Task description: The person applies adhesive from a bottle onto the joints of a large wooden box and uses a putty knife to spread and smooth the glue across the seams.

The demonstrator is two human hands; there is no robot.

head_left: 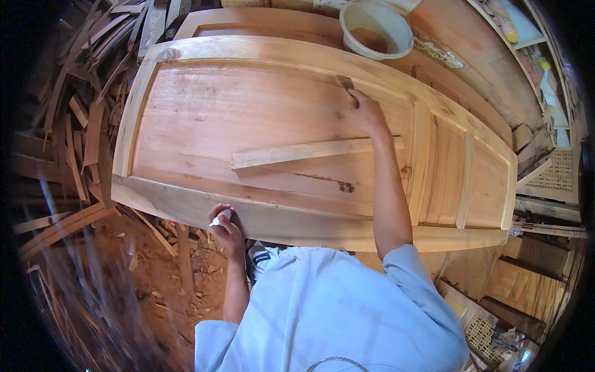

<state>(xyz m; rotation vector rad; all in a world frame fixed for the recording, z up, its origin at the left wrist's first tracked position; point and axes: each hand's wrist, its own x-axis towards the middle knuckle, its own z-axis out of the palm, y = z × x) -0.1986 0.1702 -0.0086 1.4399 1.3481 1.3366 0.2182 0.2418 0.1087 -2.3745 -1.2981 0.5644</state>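
Observation:
A wooden panel door (pixel 260 93) lies flat in front of me, with a long recessed panel and smaller ones at the right. My right hand (pixel 367 115) reaches across it and grips a putty knife (pixel 346 82), its flat blade near the far frame edge. At the near left edge of the door, my left hand (pixel 228 228) is closed around a small white thing (pixel 220 217), whose kind I cannot make out. A loose wooden strip (pixel 297 153) rests on the panel, running under my right forearm. Dark spots (pixel 346 186) and a streak mark the wood nearby.
Beyond the door, a white bucket (pixel 376 31) with brownish contents stands on another panel (pixel 266 20). Scrap wood (pixel 80 124) piles up on the left. Brown, littered ground (pixel 167 291) shows at lower left. Shelving (pixel 533 43) and stacked boards (pixel 527 279) line the right.

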